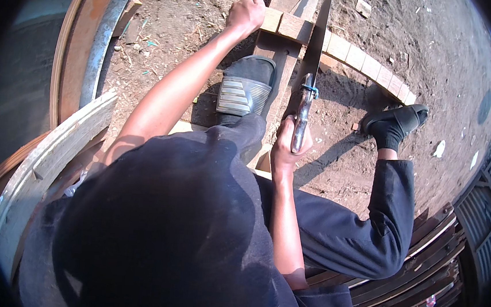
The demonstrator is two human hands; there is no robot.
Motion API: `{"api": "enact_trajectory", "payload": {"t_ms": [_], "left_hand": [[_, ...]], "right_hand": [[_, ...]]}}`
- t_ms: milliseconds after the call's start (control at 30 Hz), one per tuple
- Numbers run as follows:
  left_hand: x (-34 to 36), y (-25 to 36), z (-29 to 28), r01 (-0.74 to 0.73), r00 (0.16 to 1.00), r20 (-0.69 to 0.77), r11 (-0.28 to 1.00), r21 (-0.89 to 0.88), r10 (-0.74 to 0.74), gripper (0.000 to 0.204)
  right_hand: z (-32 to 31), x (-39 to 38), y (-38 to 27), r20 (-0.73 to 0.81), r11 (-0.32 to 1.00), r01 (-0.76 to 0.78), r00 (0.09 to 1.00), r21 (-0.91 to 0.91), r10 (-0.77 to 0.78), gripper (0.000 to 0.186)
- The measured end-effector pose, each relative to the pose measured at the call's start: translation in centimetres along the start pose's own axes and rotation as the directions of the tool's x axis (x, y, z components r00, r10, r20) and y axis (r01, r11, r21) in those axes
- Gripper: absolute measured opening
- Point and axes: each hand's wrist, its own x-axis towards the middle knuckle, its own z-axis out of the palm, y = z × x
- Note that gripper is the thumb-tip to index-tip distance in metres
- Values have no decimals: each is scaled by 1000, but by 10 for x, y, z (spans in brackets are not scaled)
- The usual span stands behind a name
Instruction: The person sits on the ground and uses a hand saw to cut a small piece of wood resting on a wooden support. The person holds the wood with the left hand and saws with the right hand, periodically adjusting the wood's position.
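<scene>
My left hand (246,16) grips the left end of a light wooden strip (355,57), marked off in short segments, that lies across a weathered board (275,55). My right hand (289,142) is closed on the handle of a hand saw (302,117), whose dark blade stands over the strip just right of the board, with a blue binding near the handle. My left foot, in a black slide sandal (244,90), rests on or beside the board below the strip. My right foot (394,120) is near the strip's far right end.
Dirt ground (447,83) with scraps surrounds the work. Curved boards and panels (75,42) stand at the left, with a pale curved plank (52,153) lower down. Stacked dark slats (414,279) lie at lower right, beside corrugated metal (486,247).
</scene>
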Motion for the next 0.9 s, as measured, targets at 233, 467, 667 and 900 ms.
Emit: {"api": "enact_trajectory", "payload": {"t_ms": [233, 467, 667, 900], "left_hand": [[2, 0, 2, 6, 998, 55, 1000, -3, -6, 56], [2, -2, 0, 28, 998, 50, 1000, -13, -27, 55], [-4, 6, -2, 15, 1000, 23, 1000, -24, -14, 55], [1, 0, 2, 29, 999, -17, 999, -15, -29, 56]], "right_hand": [[22, 97, -32, 15, 984, -51, 999, 170, 50, 22], [1, 27, 7, 7, 998, 55, 998, 26, -55, 11], [25, 75, -34, -15, 989, 3, 1000, 148, 0, 17], [2, 18, 1, -18, 998, 61, 998, -13, -62, 10]]}}
